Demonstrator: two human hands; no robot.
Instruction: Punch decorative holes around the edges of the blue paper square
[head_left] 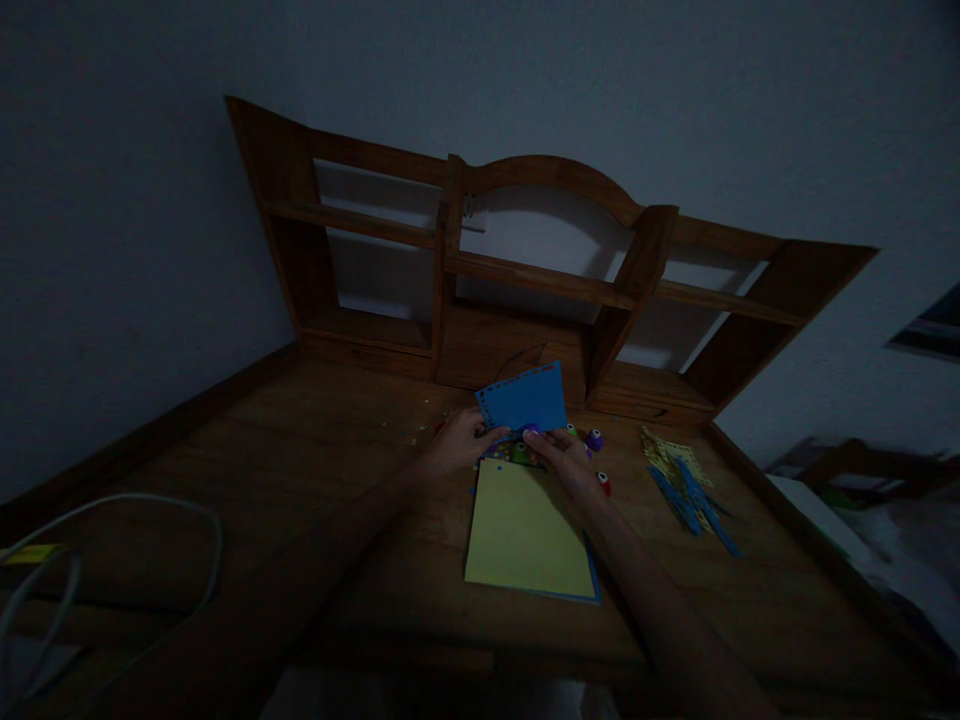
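My left hand (466, 437) pinches the lower left corner of a blue sheet of paper (529, 398), which is raised above the desk. Punched holes run along its top and left edges. My right hand (561, 455) is closed around a small purple paper punch (531, 430) at the sheet's lower edge. Just below the hands sits a green punch (520, 453), partly hidden. Beneath my right wrist lies a yellow sheet (529, 530) on top of blue paper. Another purple punch (595, 440) and a red punch (604, 484) stand right of my right hand.
Yellow and blue punched paper strips (686, 490) lie in a heap on the right. Small paper bits are scattered behind my left hand. A wooden shelf unit (540, 280) rises at the desk's back. A white cable (214, 530) loops at the left. The light is dim.
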